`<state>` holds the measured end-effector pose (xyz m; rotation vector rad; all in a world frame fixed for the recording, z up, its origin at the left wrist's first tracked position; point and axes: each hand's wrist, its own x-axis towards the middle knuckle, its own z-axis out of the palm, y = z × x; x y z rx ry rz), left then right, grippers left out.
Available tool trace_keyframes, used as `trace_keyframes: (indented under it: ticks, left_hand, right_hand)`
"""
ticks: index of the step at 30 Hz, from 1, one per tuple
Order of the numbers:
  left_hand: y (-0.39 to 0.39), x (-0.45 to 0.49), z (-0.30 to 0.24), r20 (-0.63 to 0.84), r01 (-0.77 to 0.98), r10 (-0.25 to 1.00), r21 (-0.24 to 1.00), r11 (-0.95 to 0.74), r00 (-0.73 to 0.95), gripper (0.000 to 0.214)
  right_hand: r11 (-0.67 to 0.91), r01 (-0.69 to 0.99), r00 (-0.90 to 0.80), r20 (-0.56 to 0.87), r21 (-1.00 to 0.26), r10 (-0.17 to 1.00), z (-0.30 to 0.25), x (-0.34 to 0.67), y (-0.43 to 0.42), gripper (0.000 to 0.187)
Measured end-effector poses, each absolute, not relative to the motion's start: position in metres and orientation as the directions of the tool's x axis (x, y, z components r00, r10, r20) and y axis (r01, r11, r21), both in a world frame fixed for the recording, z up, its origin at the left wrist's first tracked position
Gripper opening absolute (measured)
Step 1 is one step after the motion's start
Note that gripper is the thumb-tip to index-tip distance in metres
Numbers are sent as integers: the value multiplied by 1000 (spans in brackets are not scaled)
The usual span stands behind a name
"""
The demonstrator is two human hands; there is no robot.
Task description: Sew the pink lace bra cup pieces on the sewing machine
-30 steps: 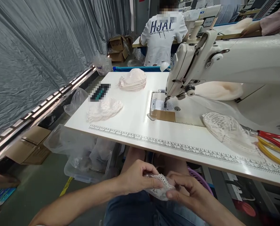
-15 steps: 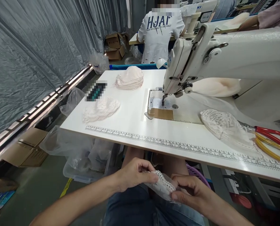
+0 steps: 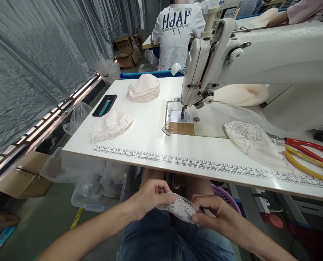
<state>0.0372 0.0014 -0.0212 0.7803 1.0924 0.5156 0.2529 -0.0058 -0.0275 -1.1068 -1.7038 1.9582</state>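
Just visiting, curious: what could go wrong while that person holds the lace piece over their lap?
The lace piece is pinched only by fingertips of the left hand and right hand; it might slip to the floor. The phone lies near the left edge of the table and could be knocked off.

Openwork white lace piece (image 3: 179,209), glossy white table (image 3: 150,137), smooth enamelled sewing machine (image 3: 259,58), crinkled grey plastic sheeting (image 3: 36,61).
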Motion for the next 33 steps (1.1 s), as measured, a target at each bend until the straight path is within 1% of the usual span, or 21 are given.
trace_keyframes:
  ticks: [5,9,11,15,17,21,24,30,33]
  left_hand:
    - [1,40,-20,-562,30,688,783,621,459,38]
    - [2,42,-16,-484,58,711,844,533,509,32]
    - [3,42,-14,-472,115,720,866,487,509,31]
    - [2,41,-12,-467,246,715,884,398,520,29]
    - [1,42,-11,-483,279,714,876,394,507,29]
    - [1,47,-10,-491,275,727,871,406,481,23]
    - [1,49,-8,-491,281,723,871,403,485,22]
    - [-2,48,-6,-409,303,774,908,290,484,21]
    - [-4,48,-8,-412,315,789,904,290,456,22]
  right_hand:
    - [-265,216,-684,-339,-940,646,-26,254,-5,30]
    - [-285,187,-671,-335,-940,662,-27,252,-7,32]
    - [-279,204,-655,-343,-938,673,-27,252,-7,33]
    - [-228,292,-628,-366,-929,686,-27,255,-7,35]
    - [-218,311,-618,-371,-925,694,-28,257,-8,36]
    - [-218,302,-628,-366,-928,687,-34,261,-10,36]
    - [-215,293,-648,-359,-932,672,-36,260,-10,35]
    - [-250,262,-630,-361,-932,687,-32,256,-9,31]
    - [-249,263,-626,-361,-932,691,-32,256,-8,29]
